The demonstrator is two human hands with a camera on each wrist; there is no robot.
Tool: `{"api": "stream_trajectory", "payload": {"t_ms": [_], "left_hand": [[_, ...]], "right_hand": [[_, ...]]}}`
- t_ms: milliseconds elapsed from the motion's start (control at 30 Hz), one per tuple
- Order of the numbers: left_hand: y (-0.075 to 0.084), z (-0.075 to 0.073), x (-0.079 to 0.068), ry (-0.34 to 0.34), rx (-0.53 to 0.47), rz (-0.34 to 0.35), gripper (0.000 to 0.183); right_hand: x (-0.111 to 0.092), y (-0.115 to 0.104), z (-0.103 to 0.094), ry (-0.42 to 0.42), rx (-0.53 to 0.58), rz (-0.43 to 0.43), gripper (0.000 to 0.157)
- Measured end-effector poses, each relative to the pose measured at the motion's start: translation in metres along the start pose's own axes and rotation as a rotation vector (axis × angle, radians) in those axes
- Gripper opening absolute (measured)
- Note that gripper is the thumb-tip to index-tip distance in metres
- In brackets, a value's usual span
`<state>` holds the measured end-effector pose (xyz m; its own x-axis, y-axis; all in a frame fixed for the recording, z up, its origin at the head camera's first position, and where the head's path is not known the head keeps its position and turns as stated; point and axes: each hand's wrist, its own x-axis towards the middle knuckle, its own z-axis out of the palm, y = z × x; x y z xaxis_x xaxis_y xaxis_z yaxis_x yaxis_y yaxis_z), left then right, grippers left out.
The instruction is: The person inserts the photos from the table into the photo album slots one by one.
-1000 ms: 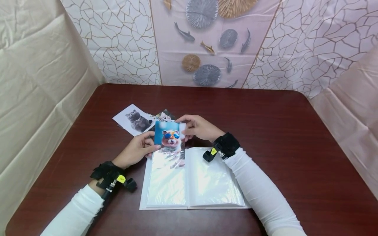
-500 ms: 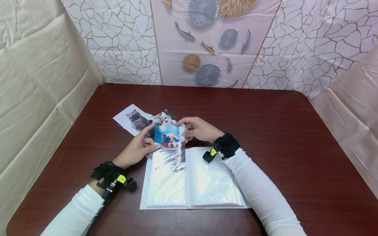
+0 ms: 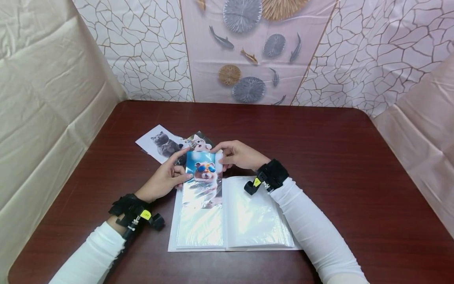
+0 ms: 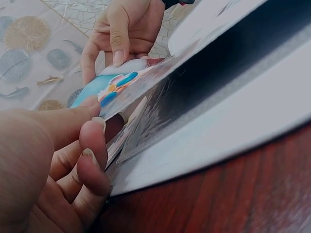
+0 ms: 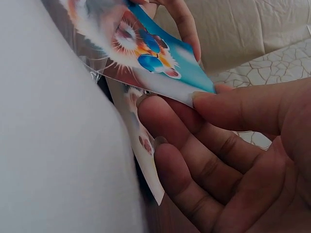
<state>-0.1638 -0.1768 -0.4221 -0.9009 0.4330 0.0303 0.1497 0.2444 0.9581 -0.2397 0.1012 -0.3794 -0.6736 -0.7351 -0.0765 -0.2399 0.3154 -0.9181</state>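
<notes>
A photo album lies spread on the table, with clear plastic pockets on both pages. A photo of a furry animal in blue sunglasses sits partly inside the left page's pocket, its blue top sticking out. My right hand pinches that photo at its upper right corner, thumb over fingers in the right wrist view. My left hand grips the pocket's upper left edge between thumb and curled fingers, its index finger stretched toward the photo's top. Below the lifted pocket, part of another picture shows.
Behind the album lie a white cat photo and other overlapping pictures, partly hidden by the hands. The dark red table reaches back to a patterned cloth, with pale cloths at both sides.
The photo has slid down a little deeper into the left pocket, followed by my right hand. My left index finger has straightened toward the photo's top; the album stays put.
</notes>
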Motion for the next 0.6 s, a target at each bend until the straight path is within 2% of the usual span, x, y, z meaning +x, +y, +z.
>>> {"api": "stream_trajectory", "payload": {"t_ms": [333,600], "left_hand": [[-0.0004,-0.0013,-0.0004,-0.007,0.018,-0.009,0.071],[-0.0017,-0.0009,0.0006,0.005,0.0,-0.015,0.065]], "right_hand": [[0.001,0.0026,0.0001,-0.024,-0.026,-0.013,0.034],[0.0003,0.0012,0.0012,-0.005,-0.037,-0.011,0.03]]}}
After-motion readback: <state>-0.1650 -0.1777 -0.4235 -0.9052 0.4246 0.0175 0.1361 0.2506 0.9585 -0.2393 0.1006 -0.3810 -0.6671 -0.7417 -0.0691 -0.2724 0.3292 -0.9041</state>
